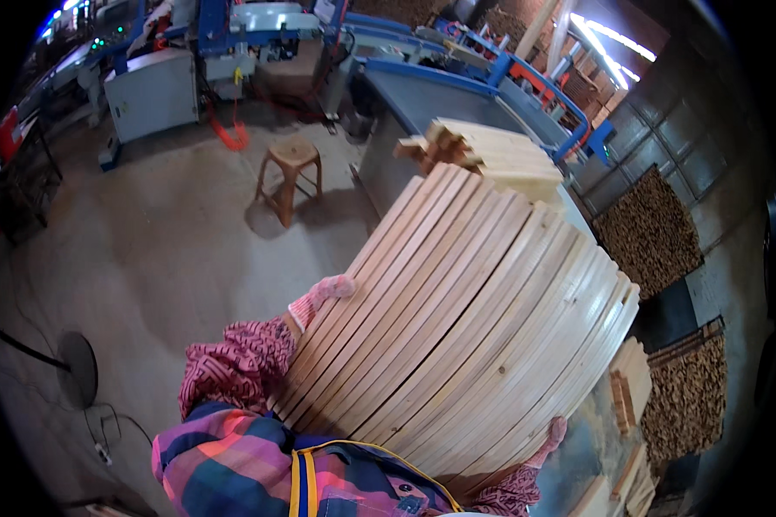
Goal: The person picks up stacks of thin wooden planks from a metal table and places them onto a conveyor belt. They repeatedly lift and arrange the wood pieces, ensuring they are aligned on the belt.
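A broad row of pale wooden strips (457, 319), laid side by side, spans the space in front of my body. Its near edge is close against my plaid shirt. My left hand (323, 297), in a pink-and-white glove, grips the outermost strip on the left, fingertips curled over its top. On the opposite side my right hand (550, 439), also gloved, presses against the right edge near the lower end; most of it is hidden behind the strips and sleeve. Between them the strips sit tightly together, with a few narrow dark gaps.
Past the far end, more wooden pieces (500, 155) are stacked by a blue-framed machine table (431, 108). A brown stool (291, 172) stands on the floor to the left. Bundled wood stacks (651, 233) line the right. A round black base (78, 370) with cables lies at left.
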### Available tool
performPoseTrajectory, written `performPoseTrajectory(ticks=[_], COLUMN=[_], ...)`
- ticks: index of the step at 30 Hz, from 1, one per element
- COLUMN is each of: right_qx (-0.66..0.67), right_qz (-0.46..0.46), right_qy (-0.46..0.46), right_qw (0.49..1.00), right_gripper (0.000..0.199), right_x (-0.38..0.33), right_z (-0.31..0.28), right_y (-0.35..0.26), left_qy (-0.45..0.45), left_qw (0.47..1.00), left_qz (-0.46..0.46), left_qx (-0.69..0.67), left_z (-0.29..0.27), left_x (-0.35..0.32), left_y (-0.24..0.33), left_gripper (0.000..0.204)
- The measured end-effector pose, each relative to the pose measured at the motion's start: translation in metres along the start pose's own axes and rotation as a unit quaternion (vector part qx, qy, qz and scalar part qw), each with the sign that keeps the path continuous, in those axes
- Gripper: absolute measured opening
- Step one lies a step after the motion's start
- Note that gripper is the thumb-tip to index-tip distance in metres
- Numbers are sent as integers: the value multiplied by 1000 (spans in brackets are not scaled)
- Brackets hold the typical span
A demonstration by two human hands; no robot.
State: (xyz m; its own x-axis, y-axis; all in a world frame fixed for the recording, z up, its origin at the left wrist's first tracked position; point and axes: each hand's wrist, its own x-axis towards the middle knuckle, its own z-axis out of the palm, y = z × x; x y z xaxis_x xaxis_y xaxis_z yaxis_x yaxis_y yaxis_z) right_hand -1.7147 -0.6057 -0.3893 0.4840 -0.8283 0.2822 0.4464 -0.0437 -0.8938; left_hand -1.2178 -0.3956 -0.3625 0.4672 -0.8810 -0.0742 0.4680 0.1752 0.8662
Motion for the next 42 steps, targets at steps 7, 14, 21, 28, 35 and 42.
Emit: performPoseTrajectory(ticks=[7,14,21,28,35,42], right_qx=[163,194,217,243,10,163], right_qz=[90,214,171,179,178,109], right_qy=[-62,-220,-237,-355,-152,2], right_qw=[981,932,931,885,972,981], right_gripper=[67,66,73,59,41,57], right_x=[136,275,391,452,534,496], right_z=[34,29,48,43,-22,-157], right_y=[-19,42,88,75,104,98], left_qy=[23,10,-18,-19,-98,-239], left_qw=[975,979,957,960,977,913], left_qz=[-33,149,213,223,115,-203], left_qx=[-220,-140,-197,-165,-150,-260], left_z=[35,-74,28,24,-60,7], left_x=[-30,25,63,114,359,608], left_y=[10,-31,2,27,55,62], left_gripper=[53,77,88,85,77,47])
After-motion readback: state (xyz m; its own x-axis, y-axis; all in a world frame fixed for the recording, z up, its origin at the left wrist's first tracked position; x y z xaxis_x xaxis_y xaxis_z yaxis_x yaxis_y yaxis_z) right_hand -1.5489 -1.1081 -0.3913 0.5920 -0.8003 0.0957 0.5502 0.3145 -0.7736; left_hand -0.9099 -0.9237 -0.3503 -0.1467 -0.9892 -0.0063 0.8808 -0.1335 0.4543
